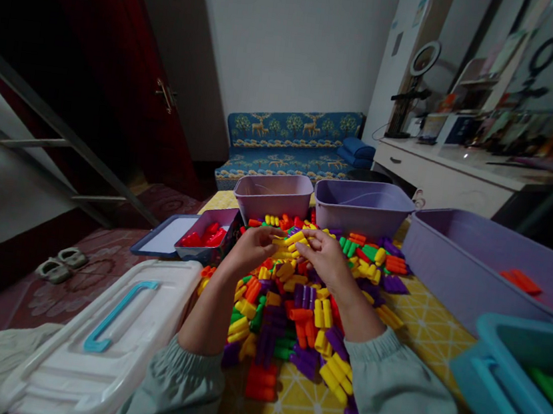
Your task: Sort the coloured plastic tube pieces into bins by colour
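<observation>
Both of my hands are raised over a wide heap of plastic building blocks in yellow, orange, purple, green and red. With its fingertips pinched, my right hand grips a yellow building block. Close on the other side, my left hand has its thumb and fingers closed at the left end of yellow block pieces. Whether these pieces are joined into one cannot be made out against the yellow blocks behind. The heap lies on a yellow patterned tablecloth.
Behind the heap stand a pink-purple bin and a purple bin. At right are a larger purple bin with orange blocks and a blue bin with green ones. Left are a box of red blocks and a white lid.
</observation>
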Demonstrator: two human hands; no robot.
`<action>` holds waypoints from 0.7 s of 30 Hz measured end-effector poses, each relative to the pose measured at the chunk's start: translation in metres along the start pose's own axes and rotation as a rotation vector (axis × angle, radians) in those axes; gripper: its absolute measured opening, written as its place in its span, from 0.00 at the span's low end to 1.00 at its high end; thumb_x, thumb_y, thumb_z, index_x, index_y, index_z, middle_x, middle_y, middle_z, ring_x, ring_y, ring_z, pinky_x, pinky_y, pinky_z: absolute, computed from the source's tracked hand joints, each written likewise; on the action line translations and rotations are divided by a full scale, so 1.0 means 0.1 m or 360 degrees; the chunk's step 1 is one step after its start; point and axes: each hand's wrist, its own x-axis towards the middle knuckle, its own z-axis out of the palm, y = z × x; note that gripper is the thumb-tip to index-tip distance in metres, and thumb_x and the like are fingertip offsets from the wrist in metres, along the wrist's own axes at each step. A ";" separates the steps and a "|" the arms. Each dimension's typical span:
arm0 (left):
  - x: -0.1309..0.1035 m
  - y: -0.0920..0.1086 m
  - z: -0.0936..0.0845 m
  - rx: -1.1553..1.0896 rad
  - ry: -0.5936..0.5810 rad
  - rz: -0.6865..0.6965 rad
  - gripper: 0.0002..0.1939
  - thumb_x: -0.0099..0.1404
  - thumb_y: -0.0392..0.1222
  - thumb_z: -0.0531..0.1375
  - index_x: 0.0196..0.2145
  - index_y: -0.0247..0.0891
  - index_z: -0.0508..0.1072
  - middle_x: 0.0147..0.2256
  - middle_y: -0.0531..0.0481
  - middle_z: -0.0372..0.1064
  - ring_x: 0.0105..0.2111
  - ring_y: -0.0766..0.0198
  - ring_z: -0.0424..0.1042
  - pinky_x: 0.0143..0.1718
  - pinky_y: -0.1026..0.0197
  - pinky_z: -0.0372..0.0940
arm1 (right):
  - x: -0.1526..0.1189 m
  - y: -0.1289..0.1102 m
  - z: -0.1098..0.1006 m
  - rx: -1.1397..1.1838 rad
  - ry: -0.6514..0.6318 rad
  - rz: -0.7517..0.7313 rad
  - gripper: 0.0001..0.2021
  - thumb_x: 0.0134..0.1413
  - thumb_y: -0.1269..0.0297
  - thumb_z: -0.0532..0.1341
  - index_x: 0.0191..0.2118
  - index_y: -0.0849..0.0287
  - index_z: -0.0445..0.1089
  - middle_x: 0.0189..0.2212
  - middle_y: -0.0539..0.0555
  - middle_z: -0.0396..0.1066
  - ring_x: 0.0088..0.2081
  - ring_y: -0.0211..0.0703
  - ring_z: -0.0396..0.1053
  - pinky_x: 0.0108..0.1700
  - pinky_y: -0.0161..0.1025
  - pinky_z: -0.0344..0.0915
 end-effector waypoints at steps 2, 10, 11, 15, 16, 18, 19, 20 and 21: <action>0.00 0.02 0.01 -0.0087 0.0018 -0.0017 0.21 0.48 0.34 0.59 0.42 0.29 0.76 0.26 0.50 0.72 0.24 0.69 0.67 0.25 0.69 0.59 | 0.00 -0.01 0.00 0.0016 -0.0015 0.0008 0.18 0.44 0.63 0.65 0.43 0.63 0.68 0.31 0.56 0.76 0.21 0.36 0.71 0.19 0.29 0.62; 0.01 0.09 -0.02 -0.0255 0.0231 -0.0016 0.21 0.44 0.34 0.60 0.39 0.31 0.76 0.29 0.48 0.75 0.28 0.65 0.72 0.29 0.67 0.64 | 0.01 0.01 0.00 0.0060 -0.0061 -0.0024 0.16 0.41 0.60 0.67 0.38 0.61 0.70 0.29 0.53 0.76 0.21 0.36 0.70 0.20 0.31 0.64; 0.01 0.09 -0.03 -0.0298 0.0250 -0.0028 0.21 0.44 0.34 0.61 0.39 0.31 0.76 0.30 0.47 0.76 0.29 0.64 0.72 0.30 0.66 0.65 | 0.01 0.01 0.00 0.0063 -0.0064 -0.0020 0.15 0.41 0.61 0.67 0.37 0.61 0.70 0.29 0.53 0.76 0.21 0.36 0.70 0.21 0.31 0.65; 0.00 0.12 -0.02 -0.0450 0.0290 -0.0063 0.22 0.44 0.36 0.63 0.39 0.30 0.76 0.34 0.44 0.77 0.31 0.63 0.73 0.32 0.65 0.67 | 0.00 -0.02 -0.01 0.0064 -0.0101 -0.0057 0.17 0.41 0.61 0.68 0.39 0.60 0.72 0.30 0.53 0.76 0.22 0.38 0.71 0.25 0.35 0.69; 0.00 0.13 -0.02 -0.0467 0.0295 -0.0064 0.22 0.44 0.37 0.63 0.40 0.30 0.76 0.34 0.44 0.76 0.30 0.64 0.73 0.32 0.65 0.67 | 0.00 -0.03 0.00 0.0060 -0.0117 -0.0084 0.17 0.40 0.61 0.68 0.39 0.60 0.72 0.29 0.53 0.76 0.24 0.39 0.71 0.26 0.35 0.69; -0.01 0.15 -0.01 -0.0476 0.0306 -0.0071 0.22 0.45 0.37 0.62 0.41 0.30 0.75 0.33 0.45 0.76 0.29 0.65 0.72 0.31 0.65 0.66 | -0.01 -0.04 0.00 0.0044 -0.0170 -0.0131 0.17 0.40 0.61 0.68 0.39 0.60 0.73 0.28 0.52 0.75 0.26 0.40 0.71 0.27 0.36 0.69; -0.02 0.15 -0.01 -0.0468 0.0309 -0.0081 0.23 0.46 0.37 0.61 0.42 0.30 0.75 0.33 0.46 0.75 0.28 0.66 0.72 0.30 0.66 0.66 | -0.01 -0.04 0.01 0.0034 -0.0200 -0.0141 0.17 0.40 0.61 0.67 0.39 0.60 0.73 0.27 0.51 0.75 0.26 0.40 0.71 0.28 0.36 0.69; -0.02 0.15 -0.01 -0.0453 0.0311 -0.0096 0.23 0.46 0.37 0.60 0.42 0.30 0.75 0.31 0.47 0.75 0.26 0.67 0.71 0.29 0.67 0.66 | -0.02 -0.04 0.02 0.0023 -0.0227 -0.0143 0.17 0.40 0.61 0.67 0.39 0.60 0.73 0.27 0.51 0.75 0.26 0.39 0.70 0.28 0.35 0.68; -0.02 0.15 -0.01 -0.0428 0.0309 -0.0110 0.23 0.46 0.37 0.60 0.42 0.30 0.75 0.30 0.48 0.74 0.25 0.68 0.70 0.27 0.67 0.65 | -0.02 -0.03 0.02 0.0012 -0.0249 -0.0138 0.18 0.40 0.60 0.67 0.40 0.61 0.73 0.27 0.50 0.74 0.25 0.38 0.70 0.28 0.35 0.67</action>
